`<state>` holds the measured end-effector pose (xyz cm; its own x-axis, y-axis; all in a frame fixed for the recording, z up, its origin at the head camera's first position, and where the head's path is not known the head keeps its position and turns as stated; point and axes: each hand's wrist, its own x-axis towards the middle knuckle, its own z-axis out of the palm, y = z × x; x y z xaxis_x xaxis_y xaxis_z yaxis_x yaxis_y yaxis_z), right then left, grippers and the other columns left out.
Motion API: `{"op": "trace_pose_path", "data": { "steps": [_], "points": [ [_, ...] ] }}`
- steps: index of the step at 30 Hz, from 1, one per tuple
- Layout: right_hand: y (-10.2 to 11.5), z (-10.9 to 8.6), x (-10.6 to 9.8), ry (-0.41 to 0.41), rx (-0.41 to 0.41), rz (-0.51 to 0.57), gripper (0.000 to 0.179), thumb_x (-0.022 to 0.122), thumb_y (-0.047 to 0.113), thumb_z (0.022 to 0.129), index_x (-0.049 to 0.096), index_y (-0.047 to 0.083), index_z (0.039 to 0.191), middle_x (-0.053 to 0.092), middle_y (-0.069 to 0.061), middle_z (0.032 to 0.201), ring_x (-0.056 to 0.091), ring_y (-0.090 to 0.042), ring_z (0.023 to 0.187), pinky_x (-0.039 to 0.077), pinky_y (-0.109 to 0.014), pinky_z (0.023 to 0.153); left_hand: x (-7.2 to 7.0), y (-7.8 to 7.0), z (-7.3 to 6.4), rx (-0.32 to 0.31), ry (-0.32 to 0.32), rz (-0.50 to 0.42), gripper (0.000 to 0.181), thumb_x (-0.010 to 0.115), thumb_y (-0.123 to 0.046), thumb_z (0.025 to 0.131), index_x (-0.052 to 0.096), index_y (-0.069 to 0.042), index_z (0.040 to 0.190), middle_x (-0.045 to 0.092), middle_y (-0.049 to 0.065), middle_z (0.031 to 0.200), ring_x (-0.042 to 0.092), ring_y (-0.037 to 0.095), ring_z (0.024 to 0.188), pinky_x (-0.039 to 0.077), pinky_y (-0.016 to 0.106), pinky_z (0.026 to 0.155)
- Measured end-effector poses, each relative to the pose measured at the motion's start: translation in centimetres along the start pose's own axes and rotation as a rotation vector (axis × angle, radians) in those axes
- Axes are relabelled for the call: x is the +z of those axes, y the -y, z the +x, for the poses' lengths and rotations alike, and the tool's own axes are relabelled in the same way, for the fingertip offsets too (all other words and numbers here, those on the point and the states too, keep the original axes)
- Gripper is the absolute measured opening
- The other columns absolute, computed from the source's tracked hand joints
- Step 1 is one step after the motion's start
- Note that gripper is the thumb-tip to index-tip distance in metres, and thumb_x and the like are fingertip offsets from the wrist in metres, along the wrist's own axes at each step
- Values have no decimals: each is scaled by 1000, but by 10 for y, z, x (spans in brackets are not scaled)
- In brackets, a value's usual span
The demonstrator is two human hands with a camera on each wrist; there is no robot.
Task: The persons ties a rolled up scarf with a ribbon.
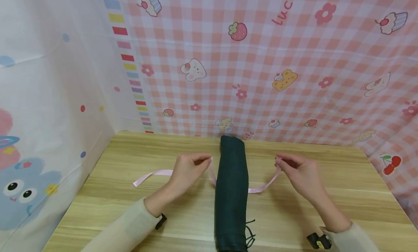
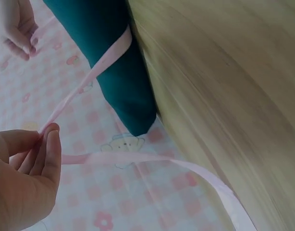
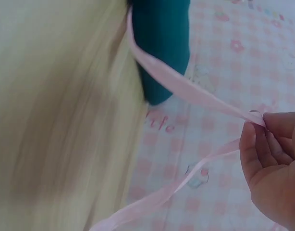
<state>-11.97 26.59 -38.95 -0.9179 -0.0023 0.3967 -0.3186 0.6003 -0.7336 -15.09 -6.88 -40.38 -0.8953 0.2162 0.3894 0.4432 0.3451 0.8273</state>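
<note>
A dark green rolled cloth (image 1: 231, 194), with thin dark strands at its near right side, lies lengthwise on the table. A pink ribbon (image 1: 259, 190) runs beneath it and comes up on both sides. My left hand (image 1: 189, 174) pinches the ribbon between thumb and fingertips, left of the roll; a loose tail trails farther left. On the right, my right hand (image 1: 303, 174) pinches the other stretch, raised above the table. In the right wrist view, the ribbon (image 3: 176, 84) slants from the roll to the fingertips, and its free end hangs past the hand. The ribbon's middle is hidden under the roll.
The wood-grain table (image 1: 114, 165) meets a pink checked cloth backdrop (image 1: 209, 92) close behind the roll's far end. A white printed cloth (image 1: 65, 92) hangs along the left side. Black straps (image 1: 160, 222) sit at both cuffs.
</note>
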Motion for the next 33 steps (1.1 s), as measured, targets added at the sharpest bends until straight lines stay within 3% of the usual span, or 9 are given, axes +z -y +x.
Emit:
{"op": "trace_pose_path", "data": {
  "steps": [8, 18, 26, 33],
  "points": [
    [17, 12, 20, 13, 39, 52, 19, 75, 7, 97, 78, -2, 114, 79, -11, 96, 72, -3, 81, 57, -17, 68, 7, -7, 3, 16, -32, -66, 14, 77, 2, 92, 81, 1, 106, 80, 9, 99, 75, 17, 87, 61, 29, 77],
    [37, 24, 45, 26, 135, 250, 19, 77, 11, 96, 78, -3, 109, 77, -16, 94, 74, -13, 78, 61, -26, 71, 13, -11, 7, 92, -52, -98, 15, 77, 2, 91, 82, 0, 105, 80, 10, 99, 75, 18, 85, 61, 27, 77],
    [43, 28, 61, 35, 136, 270, 17, 79, 10, 95, 80, -2, 106, 78, -14, 95, 73, -12, 80, 59, -22, 72, 16, -18, 12, 113, -48, -119, 14, 77, -1, 93, 82, -1, 106, 80, 8, 98, 75, 17, 84, 61, 27, 77],
    [48, 28, 71, 78, 148, 292, 19, 77, 11, 96, 80, 0, 111, 79, -14, 100, 74, -12, 83, 59, -22, 74, 18, -23, 16, 145, -28, -95, 15, 77, -2, 94, 82, -2, 107, 80, 5, 96, 72, 14, 82, 62, 35, 74]
  ]
}}
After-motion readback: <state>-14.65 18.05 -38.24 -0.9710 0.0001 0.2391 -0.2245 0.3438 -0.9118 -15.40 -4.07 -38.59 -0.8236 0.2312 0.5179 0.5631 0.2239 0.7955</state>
